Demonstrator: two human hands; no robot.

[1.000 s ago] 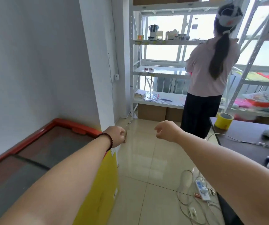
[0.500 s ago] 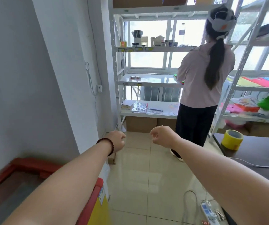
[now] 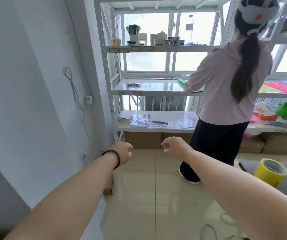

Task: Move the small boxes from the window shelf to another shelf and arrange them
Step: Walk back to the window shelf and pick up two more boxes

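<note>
Head view: left hand [image 3: 122,153] and right hand [image 3: 173,147] held out low over the floor, short of the window shelf unit [image 3: 106,70]; fingers of both loosely curled, nothing held in either. Beaded bracelet [image 3: 114,157] on left wrist. Small boxes [image 3: 165,39] clustered toward the left end of the upper window shelf, standing upright, beside a cup of dark sticks [image 3: 133,34] and a clear bottle [image 3: 189,28]. Two further small red-and-white boxes [image 3: 133,84] lying flat near the left end of the middle shelf, just beside each other. Another person [image 3: 225,87] standing at the right part of the same unit, hands at the middle shelf. Judged: cardboard cartons, light, stiff-walled but crushable; take by opposite side faces with thumb and fingers, one or two at a time. Glossy shelf board likely lets them slide; tall ones may tip if nudged.
</note>
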